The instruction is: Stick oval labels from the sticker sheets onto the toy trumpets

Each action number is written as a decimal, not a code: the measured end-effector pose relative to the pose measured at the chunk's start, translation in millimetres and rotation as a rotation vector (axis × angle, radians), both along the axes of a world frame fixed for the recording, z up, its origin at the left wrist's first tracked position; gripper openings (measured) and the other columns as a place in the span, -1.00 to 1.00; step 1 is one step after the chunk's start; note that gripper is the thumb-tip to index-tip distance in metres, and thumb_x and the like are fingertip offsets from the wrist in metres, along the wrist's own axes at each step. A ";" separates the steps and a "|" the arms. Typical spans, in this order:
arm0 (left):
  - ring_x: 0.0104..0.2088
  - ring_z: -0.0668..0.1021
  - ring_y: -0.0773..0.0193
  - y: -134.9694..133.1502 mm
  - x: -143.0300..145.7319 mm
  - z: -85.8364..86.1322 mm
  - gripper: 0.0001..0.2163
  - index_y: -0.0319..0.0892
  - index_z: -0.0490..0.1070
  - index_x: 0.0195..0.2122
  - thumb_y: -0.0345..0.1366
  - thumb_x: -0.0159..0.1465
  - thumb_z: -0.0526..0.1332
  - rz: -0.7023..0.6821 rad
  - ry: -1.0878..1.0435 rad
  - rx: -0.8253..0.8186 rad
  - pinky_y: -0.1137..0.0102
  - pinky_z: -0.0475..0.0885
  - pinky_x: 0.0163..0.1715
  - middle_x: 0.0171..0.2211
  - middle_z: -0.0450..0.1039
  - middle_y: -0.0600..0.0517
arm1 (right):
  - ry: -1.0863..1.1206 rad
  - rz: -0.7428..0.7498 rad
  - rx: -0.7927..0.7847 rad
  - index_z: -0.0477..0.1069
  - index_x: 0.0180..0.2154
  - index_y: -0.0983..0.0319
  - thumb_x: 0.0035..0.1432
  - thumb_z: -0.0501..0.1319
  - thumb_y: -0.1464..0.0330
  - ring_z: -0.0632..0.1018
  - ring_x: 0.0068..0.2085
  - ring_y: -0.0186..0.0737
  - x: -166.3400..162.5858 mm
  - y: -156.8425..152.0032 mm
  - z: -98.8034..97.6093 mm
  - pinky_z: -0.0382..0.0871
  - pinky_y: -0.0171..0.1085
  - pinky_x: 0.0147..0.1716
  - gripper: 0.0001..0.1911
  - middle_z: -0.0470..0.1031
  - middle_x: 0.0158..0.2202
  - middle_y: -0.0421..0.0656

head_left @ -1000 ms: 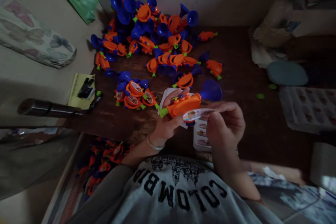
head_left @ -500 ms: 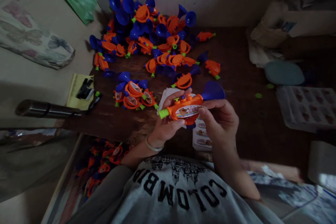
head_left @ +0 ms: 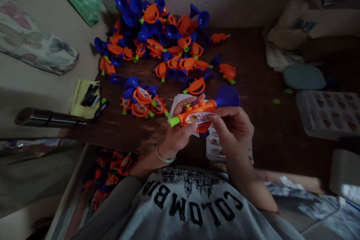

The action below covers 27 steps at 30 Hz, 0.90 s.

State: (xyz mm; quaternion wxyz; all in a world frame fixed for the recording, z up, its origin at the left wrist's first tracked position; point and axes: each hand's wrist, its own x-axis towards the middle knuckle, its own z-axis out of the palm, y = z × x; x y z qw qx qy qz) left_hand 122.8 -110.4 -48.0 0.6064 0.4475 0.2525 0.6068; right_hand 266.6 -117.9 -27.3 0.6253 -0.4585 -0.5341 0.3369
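A toy trumpet (head_left: 185, 119), orange with a lime-green mouthpiece and a blue bell, is held level above the table in both hands. My left hand (head_left: 180, 137) is wrapped round the mouthpiece end, its thumb lying on the oval printed sticker (head_left: 200, 117) on the trumpet's side. At the bell end my right hand (head_left: 236, 129) is closed on the trumpet, with thumb and forefinger at the sticker's right edge. Beneath the hands lie sticker sheets (head_left: 215, 151), partly covered by the right hand, and a white paper stack (head_left: 177, 101).
Many toy trumpets without visible stickers are heaped at the back (head_left: 152, 47). A small group with stickers (head_left: 143, 107) sits left of my hands, and more fill a place below the table edge (head_left: 111, 178). A dark cylindrical handle (head_left: 47, 116) juts in at left; a clear tray (head_left: 332, 114) stands right.
My left thumb has shifted up onto the sticker. The trumpet has tipped slightly and moved a little left, with my right fingers still at the sticker's right edge.
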 end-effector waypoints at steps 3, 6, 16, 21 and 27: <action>0.46 0.36 -0.16 -1.4 -0.9 -1.6 -0.48 0.00 0.29 0.32 -0.09 0.37 0.31 0.023 0.029 0.014 -0.13 0.43 0.37 0.45 0.30 -0.12 | -0.030 -0.010 0.027 0.51 -0.25 0.12 0.26 0.42 0.34 0.58 -0.35 -0.35 -1.4 0.4 -0.7 0.49 -0.32 -0.35 -0.89 0.58 -0.34 -0.28; 0.46 0.37 -0.11 -3.8 -2.2 -3.1 -0.49 0.00 0.30 0.32 -0.16 0.37 0.32 0.081 0.052 0.024 -0.09 0.41 0.39 0.45 0.31 -0.11 | -0.103 -0.045 0.087 0.51 -0.23 0.12 0.29 0.40 0.35 0.58 -0.35 -0.34 -2.0 1.7 -2.1 0.48 -0.30 -0.35 -0.92 0.58 -0.34 -0.28; 0.43 0.41 -0.07 -12.1 -1.3 -1.4 -0.56 0.02 0.39 0.26 -0.15 0.38 0.34 0.159 0.140 0.057 -0.03 0.38 0.44 0.39 0.40 -0.07 | -0.300 -0.116 0.139 0.51 -0.21 0.13 0.30 0.38 0.36 0.55 -0.38 -0.34 -3.9 4.1 1.6 0.48 -0.31 -0.40 -0.94 0.58 -0.34 -0.28; 0.41 0.45 -0.03 -11.8 -1.7 1.4 -0.61 0.04 0.40 0.24 -0.20 0.40 0.33 0.193 0.196 0.121 0.00 0.40 0.44 0.36 0.44 -0.06 | -0.452 -0.180 0.164 0.47 -0.17 0.12 0.30 0.36 0.37 0.51 -0.35 -0.32 -0.4 7.0 4.4 0.48 -0.27 -0.38 -0.89 0.52 -0.29 -0.24; 0.40 0.45 -0.05 -12.7 -1.3 -0.5 -0.60 0.07 0.35 0.26 -0.17 0.43 0.30 0.194 0.245 0.221 -0.05 0.39 0.42 0.41 0.36 -0.07 | -0.511 -0.242 0.203 0.12 0.39 0.00 0.22 0.43 0.11 0.42 0.32 0.20 2.8 15.0 7.7 0.59 0.04 -0.01 -0.17 0.20 0.37 0.09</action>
